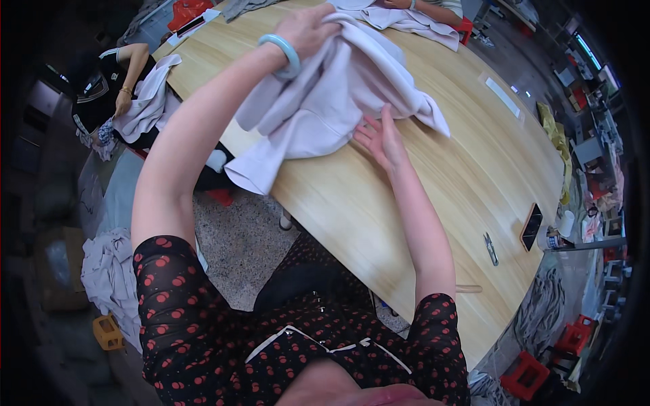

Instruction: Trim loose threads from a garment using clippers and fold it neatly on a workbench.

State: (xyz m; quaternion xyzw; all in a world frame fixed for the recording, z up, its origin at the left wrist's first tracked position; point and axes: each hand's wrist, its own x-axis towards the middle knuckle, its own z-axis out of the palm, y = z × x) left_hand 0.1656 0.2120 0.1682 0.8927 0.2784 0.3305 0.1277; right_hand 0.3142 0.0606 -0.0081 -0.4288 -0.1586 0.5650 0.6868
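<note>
Above a wood-grained desk (474,183), the left hand (305,32) pinches by its raised edge a pale garment (335,95) that looks light and limp, probably best held at two edges, with the right hand (384,143) spread beside it.

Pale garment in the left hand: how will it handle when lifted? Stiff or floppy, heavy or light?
Likely floppy: the pale garment hangs in loose folds from the left hand. Probably fairly light for its size, as that one hand raises its upper part. Loose ends may swing or trail, since one reaches past the edge of the table in this view.
</note>
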